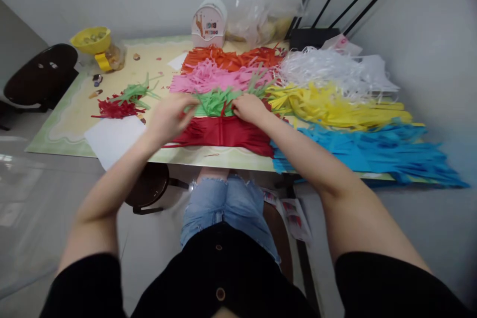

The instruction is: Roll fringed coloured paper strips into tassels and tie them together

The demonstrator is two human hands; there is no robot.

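Observation:
A stack of red fringed paper (238, 134) lies at the table's near edge, in front of my body. My left hand (173, 114) hovers by its upper left end, thumb and fingers apart, with nothing visible between them. My right hand (250, 108) is closed, fingertips pinched at a thin red paper strip (224, 109) that rises from the red stack. Green fringed paper (216, 102) lies just beyond, between my two hands. Past it are pink fringe (212, 77) and orange-red fringe (227, 59).
On the right lie blue fringe (365, 146), yellow fringe (328, 107) and white fringe (320, 69). A loose red and green pile (121, 104) and a white sheet (114, 139) are at left. Farther back stand a yellow bowl (91, 42) and a pink box (208, 25).

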